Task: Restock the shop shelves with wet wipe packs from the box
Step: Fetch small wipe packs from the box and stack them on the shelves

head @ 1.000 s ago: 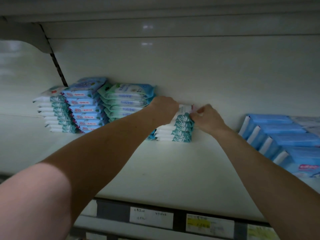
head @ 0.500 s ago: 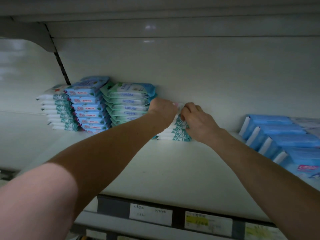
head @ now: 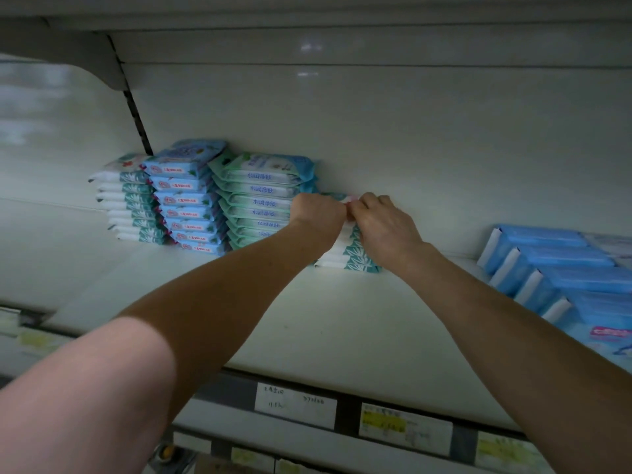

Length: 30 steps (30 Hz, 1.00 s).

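While dim light washes the pale metal shelf (head: 307, 319), the left hand (head: 316, 213) and right hand (head: 383, 224) sit knuckle to knuckle, fingers curled onto the short stack of white-and-teal wet wipe packs (head: 345, 260) by the glossy back panel (head: 410, 138).

Free across the bare front of the shelf (head: 342, 319) and in the gap between the white-and-teal wipe stack (head: 349, 260) and the row of blue packs (head: 554, 268) at the right. Blocked leftward by the green wipe stack (head: 260, 200) just beside it, then the blue wipe stack (head: 191, 206) and the far-left white-and-teal stack (head: 130, 206), close side by side near the back panel (head: 410, 131). Capped overhead by the upper shelf (head: 307, 15), with open height above every stack.
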Each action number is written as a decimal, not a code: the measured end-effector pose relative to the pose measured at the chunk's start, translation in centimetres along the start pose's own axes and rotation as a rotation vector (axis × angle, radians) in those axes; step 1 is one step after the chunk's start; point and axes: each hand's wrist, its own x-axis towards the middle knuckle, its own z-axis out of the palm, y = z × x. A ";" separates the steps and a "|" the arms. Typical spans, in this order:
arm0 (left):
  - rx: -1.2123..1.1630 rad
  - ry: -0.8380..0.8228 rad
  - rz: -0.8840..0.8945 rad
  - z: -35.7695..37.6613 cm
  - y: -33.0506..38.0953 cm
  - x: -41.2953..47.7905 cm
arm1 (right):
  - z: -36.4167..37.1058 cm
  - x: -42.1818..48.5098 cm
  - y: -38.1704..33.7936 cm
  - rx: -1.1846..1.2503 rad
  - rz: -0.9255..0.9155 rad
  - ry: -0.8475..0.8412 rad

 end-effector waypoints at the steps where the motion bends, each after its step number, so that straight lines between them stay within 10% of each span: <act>1: -0.003 -0.004 -0.013 0.1 0.0 0.0 | 0.0 -0.1 -0.1 -0.001 0.002 -0.014; 30: -0.196 -0.249 -0.577 2.2 -9.5 -25.4 | -4.0 -8.8 -20.6 0.186 -0.543 -0.152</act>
